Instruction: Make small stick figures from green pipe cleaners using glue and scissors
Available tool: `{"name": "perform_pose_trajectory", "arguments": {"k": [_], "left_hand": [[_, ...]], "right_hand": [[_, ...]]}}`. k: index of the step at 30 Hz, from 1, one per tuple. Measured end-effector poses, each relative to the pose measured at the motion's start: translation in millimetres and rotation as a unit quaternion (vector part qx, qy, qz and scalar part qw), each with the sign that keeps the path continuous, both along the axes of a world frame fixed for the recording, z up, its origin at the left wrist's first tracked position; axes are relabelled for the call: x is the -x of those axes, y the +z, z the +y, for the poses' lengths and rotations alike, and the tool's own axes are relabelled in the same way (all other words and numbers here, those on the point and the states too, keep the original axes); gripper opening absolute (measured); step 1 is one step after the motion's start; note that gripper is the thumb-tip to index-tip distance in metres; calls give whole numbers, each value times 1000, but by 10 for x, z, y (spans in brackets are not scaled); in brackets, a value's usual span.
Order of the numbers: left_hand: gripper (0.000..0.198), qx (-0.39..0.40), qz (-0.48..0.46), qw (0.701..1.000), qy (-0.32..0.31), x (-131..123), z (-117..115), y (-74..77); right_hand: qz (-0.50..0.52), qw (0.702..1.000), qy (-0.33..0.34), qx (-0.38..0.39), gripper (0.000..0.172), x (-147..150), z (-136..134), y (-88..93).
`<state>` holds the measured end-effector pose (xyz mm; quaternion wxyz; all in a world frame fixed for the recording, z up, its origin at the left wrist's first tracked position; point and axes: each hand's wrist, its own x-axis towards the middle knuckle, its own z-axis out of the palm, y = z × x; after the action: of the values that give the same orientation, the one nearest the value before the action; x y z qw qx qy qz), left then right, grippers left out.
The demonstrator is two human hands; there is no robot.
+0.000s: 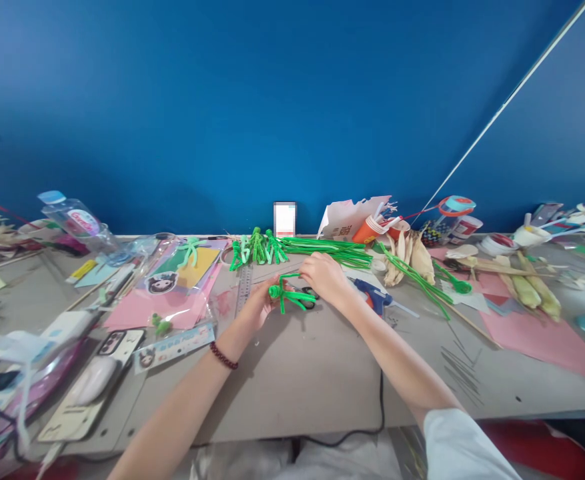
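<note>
A small figure twisted from bright green pipe cleaners, with a coiled head and several thin limbs, is held above the middle of the table. My left hand is closed on it near the coiled end, with the fingertips partly hidden behind it. At its upper limb, my right hand pinches the tip of the pipe cleaner. Black scissors lie just behind the figure, partly covered. Several finished green figures stand at the back, beside a bundle of loose green pipe cleaners.
A blue glue gun lies right of my right hand, and a clear ruler left of the figure. Pink paper and a phone with a white mouse are at left. Dried husks and orange cups stand at right.
</note>
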<state>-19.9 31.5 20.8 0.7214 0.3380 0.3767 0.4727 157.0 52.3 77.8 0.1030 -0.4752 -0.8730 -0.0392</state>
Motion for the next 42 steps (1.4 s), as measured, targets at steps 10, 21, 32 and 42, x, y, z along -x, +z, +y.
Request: {"name": "perform_pose_trajectory", "arguments": {"k": [10,21,32,42], "left_hand": [[11,-14,-37,999,28,57,41,-6],[9,25,-31,994,101,78,109,-3],[6,96,-90,987,89,89,135,-21],[8,92,-105,984,110,139,133,53]], "right_hand": [[182,981,-24,-70,43,-38,-59,70],[21,974,-78,210,18,-102,72,-189],[22,967,-100,232,19,-39,119,-350],[-10,960,-137,245,10,-47,106,-285]]}}
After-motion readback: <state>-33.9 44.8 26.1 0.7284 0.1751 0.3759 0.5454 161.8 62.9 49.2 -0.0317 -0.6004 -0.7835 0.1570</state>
